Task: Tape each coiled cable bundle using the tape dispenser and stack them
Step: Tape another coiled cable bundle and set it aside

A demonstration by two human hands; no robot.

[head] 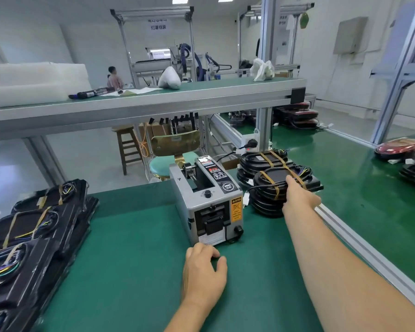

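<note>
The dispenser (207,202) stands mid-bench (130,264). The left hand (205,271) rests on the bench just before it, its grip loose and holding nothing. The right hand (300,197) reaches to the stack of taped bundles (271,188) right of the dispenser, one finger laid on the top bundle. Whether that grip closes on the bundle I cannot tell. More bundles (34,226) lie on black trays at the bench's left edge.
</note>
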